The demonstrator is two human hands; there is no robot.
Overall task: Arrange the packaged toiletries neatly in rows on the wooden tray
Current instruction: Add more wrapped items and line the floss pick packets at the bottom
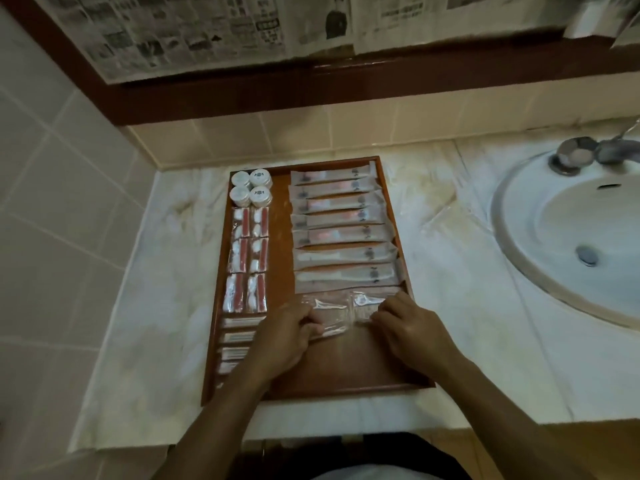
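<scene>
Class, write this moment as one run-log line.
left hand: holds clear packet | right hand: holds second clear packet | wooden tray: long sachets rowed

Dim, warm light; edges bowed, the whole frame perhaps slightly blurred.

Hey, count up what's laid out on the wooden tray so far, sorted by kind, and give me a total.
Round white containers: 4
Red-and-white packets: 6
Long sachets: 8
Small flat packets, visible ones, partly hidden by the left hand: 4
Clear packets under both hands, right hand: 2
Total: 24
</scene>
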